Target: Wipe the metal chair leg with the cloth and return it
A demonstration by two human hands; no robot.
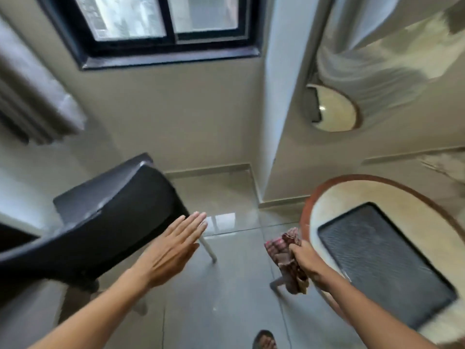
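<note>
At the far left of the frame a black chair (105, 222) stands tilted, its dark back filling the lower left. One pale metal chair leg (208, 249) slants down from under it to the grey tiled floor (226, 285) near the middle of the frame. The left hand (171, 250) reaches in from the lower left, flat and spread, fingers (195, 222) straight and together, empty, lying against or just over the chair's right edge; contact cannot be told. Right of centre, the right hand (303, 256) is closed in a fist around a crumpled red-and-white checked cloth (285, 258), which hangs bunched above the floor, apart from the chair leg. At the right edge sits a round pale desk (327, 205) with a reddish-brown rim, carrying a dark rectangular mat (385, 263). A black-framed window (161, 28) fills the upper middle.
</note>
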